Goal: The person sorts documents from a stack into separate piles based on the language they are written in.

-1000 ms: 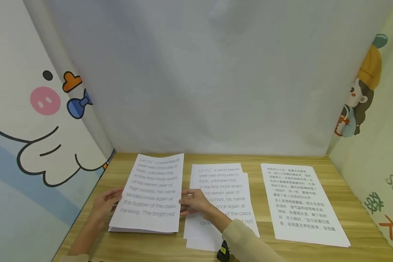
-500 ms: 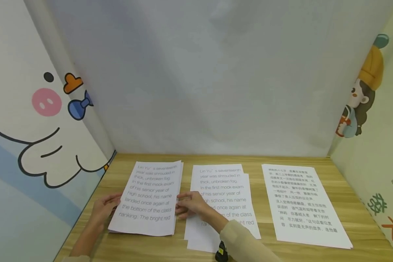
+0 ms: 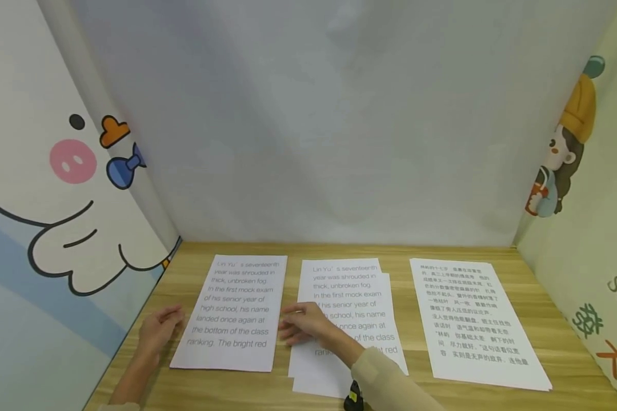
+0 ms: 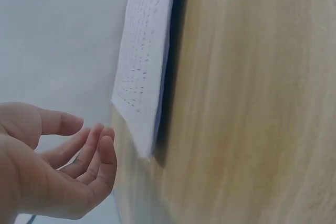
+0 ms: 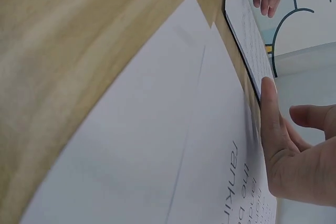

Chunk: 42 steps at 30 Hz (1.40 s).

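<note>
A neat stack of printed English sheets [image 3: 231, 314] lies flat at the left of the table. Just off its left edge is my left hand [image 3: 158, 330], fingers relaxed and slightly bent; the left wrist view shows a gap between this hand [image 4: 68, 166] and the stack [image 4: 144, 61]. My right hand [image 3: 305, 324] hovers over the left part of the middle sheets [image 3: 344, 285], close to the stack's right edge, holding nothing. Those middle sheets overlap unevenly, one poking out to the right and below. In the right wrist view, the right hand [image 5: 294, 156] has its fingers extended.
At the right lies a third pile of sheets printed in Chinese [image 3: 473, 319], slightly fanned. A small black object with a yellow mark [image 3: 353, 397] is by the right sleeve. Cartoon-printed walls [image 3: 72, 228] flank the wooden table [image 3: 411, 348], with a pale backdrop behind.
The left stack, earlier held up between both hands with uneven edges, has come down flat and its edges line up. Both hands have let go of it, the left drawing slightly leftward.
</note>
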Tool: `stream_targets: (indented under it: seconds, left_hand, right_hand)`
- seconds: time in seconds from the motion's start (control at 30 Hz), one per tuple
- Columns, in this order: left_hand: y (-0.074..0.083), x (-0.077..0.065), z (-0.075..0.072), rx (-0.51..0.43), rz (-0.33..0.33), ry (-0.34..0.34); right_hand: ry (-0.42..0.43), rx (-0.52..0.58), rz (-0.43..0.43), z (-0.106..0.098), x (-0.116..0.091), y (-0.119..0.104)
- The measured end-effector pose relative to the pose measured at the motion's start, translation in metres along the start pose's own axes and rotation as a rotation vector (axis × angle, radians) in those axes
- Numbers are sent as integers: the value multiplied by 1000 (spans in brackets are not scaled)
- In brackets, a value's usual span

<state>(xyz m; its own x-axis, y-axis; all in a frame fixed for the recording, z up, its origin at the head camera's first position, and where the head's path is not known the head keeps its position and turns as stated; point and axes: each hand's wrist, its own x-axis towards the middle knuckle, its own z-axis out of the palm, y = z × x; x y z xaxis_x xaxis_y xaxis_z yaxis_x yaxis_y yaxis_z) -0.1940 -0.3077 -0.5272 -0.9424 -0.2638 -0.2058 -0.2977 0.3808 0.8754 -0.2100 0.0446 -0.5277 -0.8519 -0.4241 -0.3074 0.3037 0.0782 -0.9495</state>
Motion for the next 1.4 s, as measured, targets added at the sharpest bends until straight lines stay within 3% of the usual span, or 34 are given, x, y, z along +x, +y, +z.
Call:
stream_targets:
  seconds: [0.1, 0.4, 0.73, 0.93, 1.4]
  left_hand:
    - [5, -3, 2, 16, 21, 6]
    - [28, -13, 21, -5, 45, -77]
    - [40, -18, 45, -48, 41, -164]
    - [41, -25, 56, -60, 52, -189]
    - [47, -34, 96, -69, 116, -255]
  right_hand:
    - [10, -10, -13, -6, -3, 0]
    - [42, -39, -27, -27, -17, -1]
    - [56, -92, -30, -67, -42, 2]
    - [96, -116, -17, -92, -62, 6]
    - [87, -124, 26, -140, -110, 4]
